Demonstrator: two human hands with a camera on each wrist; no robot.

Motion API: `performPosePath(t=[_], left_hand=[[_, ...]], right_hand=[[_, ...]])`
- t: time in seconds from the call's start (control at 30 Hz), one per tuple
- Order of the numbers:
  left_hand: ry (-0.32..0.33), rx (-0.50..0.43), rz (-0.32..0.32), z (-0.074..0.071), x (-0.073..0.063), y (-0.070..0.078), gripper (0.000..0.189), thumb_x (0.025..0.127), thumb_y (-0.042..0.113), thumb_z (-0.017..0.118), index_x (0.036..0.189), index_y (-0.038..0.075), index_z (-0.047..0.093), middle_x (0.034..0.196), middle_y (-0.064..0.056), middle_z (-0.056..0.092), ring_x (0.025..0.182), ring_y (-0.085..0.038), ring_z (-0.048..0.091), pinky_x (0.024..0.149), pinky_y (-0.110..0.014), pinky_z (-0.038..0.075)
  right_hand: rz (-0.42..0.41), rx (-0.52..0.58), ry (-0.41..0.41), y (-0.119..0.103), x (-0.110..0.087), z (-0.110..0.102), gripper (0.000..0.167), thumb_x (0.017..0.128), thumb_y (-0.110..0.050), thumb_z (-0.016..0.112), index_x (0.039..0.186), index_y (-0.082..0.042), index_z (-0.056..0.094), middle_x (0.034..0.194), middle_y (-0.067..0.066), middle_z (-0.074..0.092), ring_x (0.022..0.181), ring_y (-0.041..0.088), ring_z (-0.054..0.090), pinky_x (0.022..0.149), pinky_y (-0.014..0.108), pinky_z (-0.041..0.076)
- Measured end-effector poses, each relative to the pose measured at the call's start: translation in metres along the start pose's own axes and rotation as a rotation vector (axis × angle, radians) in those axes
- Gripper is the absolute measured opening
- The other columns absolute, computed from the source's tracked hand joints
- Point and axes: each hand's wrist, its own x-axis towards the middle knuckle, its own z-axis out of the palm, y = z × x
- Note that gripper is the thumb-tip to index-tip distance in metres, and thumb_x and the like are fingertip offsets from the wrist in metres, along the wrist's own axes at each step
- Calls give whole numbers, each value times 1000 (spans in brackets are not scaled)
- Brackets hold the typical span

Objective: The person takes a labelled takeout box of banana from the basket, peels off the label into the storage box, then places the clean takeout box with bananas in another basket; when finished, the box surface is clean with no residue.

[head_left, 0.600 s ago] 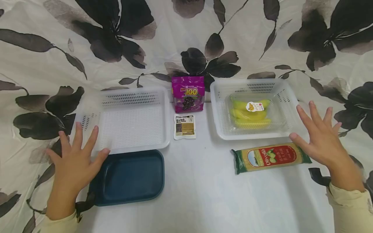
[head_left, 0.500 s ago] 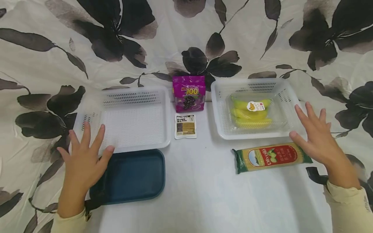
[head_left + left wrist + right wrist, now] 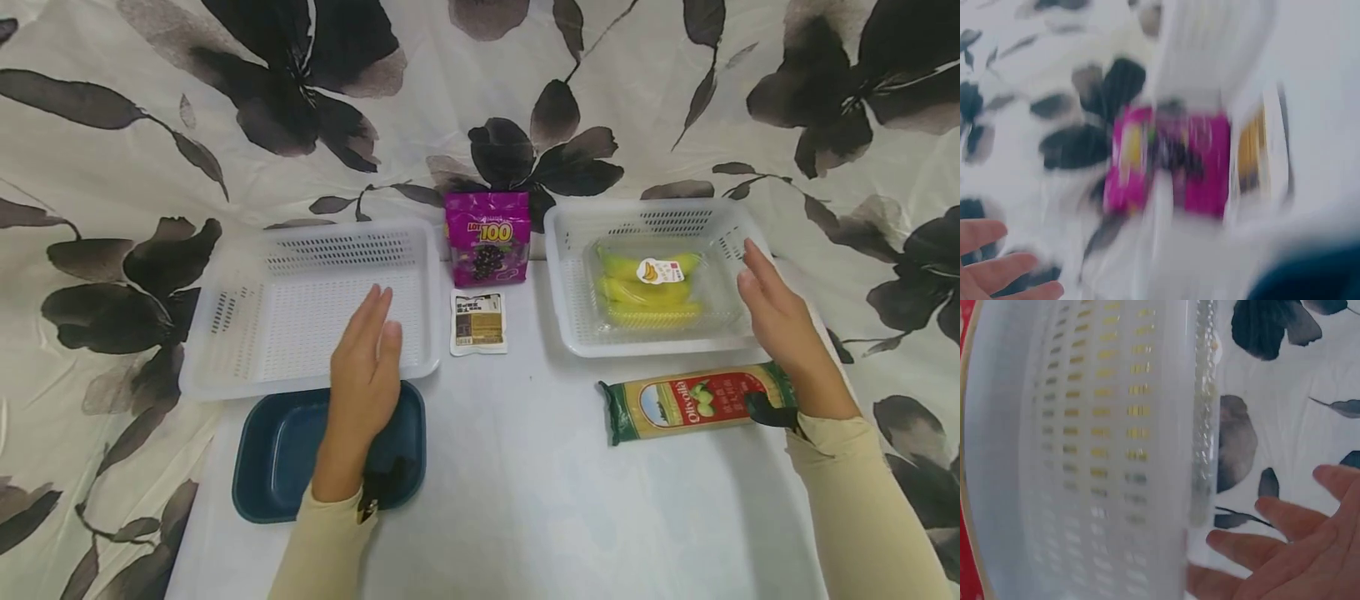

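In the head view my left hand [image 3: 363, 379], fingers straight, hangs over the dark blue tray [image 3: 273, 467] and the front rim of the left white basket [image 3: 247, 325]. My right hand [image 3: 783, 325], also straight-fingered and holding nothing, is at the right end of the right white basket [image 3: 558, 292]. That basket contains a clear box of bananas [image 3: 645, 292]. Below it lies an Olivoila pasta packet [image 3: 686, 404], its right end partly covered by the right wrist. In the right wrist view the fingers [image 3: 1291, 515] spread beside the basket wall [image 3: 1104, 444].
Between the baskets stands a purple LOT 100 candy bag [image 3: 487, 242], with a small white and brown sachet [image 3: 478, 323] in front of it. A white table surface [image 3: 517, 483] extends toward the person. Behind hangs a floral cloth [image 3: 420, 83].
My left hand has swung right, from the left basket's left side to over the blue tray, and turned edge-on. The right hand has moved slightly left and turned edge-on too; both had spread fingers.
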Motion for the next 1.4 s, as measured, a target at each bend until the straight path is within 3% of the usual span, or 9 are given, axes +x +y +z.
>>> performPosePath(t=[0.17, 0.27, 0.43, 0.67, 1.0, 1.23, 1.4], left_hand=[[-44, -196, 8, 50, 2, 30, 49, 111, 34, 40, 151, 7, 49, 159, -8, 46, 150, -23, 40, 123, -47, 33], [-112, -296, -31, 78, 7, 41, 50, 111, 37, 41, 151, 7, 49, 158, -7, 48, 147, -21, 44, 119, -45, 39], [-229, -445, -183, 114, 21, 47, 52, 110, 43, 42, 152, 13, 50, 157, -7, 48, 137, -26, 55, 108, -46, 51], [-311, -684, -384, 155, 42, 49, 48, 108, 40, 49, 152, 20, 50, 158, -4, 48, 142, -28, 51, 98, -45, 57], [-335, -876, -540, 187, 65, 51, 42, 105, 30, 58, 147, 26, 56, 156, -7, 50, 136, -33, 54, 89, -48, 61], [-341, -955, -587, 197, 70, 48, 46, 102, 6, 59, 146, 21, 57, 155, -10, 49, 128, -32, 61, 87, -50, 61], [-370, -961, -591, 199, 72, 45, 50, 101, 2, 57, 149, 18, 53, 152, -13, 50, 126, -34, 60, 85, -49, 61]], right_hand=[[162, 215, 11, 0, 12, 5, 70, 105, -61, 29, 165, -34, 4, 173, 10, 3, 158, 43, 2, 120, 73, 8], [252, 322, 22, 2, 19, 6, 72, 104, -63, 31, 165, -33, 7, 173, 8, -2, 158, 40, 1, 119, 72, 13], [333, 423, 3, 4, 27, 3, 77, 103, -62, 37, 166, -29, 8, 174, 7, -4, 158, 43, 3, 121, 69, 15], [368, 389, -74, 5, 34, -4, 86, 100, -65, 42, 166, -27, 2, 173, 13, -7, 156, 48, 5, 121, 68, 17], [433, 401, -255, 13, 55, -5, 91, 97, -66, 45, 163, -34, -9, 171, 16, -14, 154, 52, -2, 122, 70, 13], [462, 411, -294, 21, 64, -4, 82, 106, -41, 51, 162, -40, -9, 171, 15, -16, 155, 52, 0, 121, 70, 14], [455, 444, -305, 23, 62, -4, 78, 108, -31, 49, 162, -41, -7, 172, 15, -10, 155, 50, 3, 122, 68, 17]])
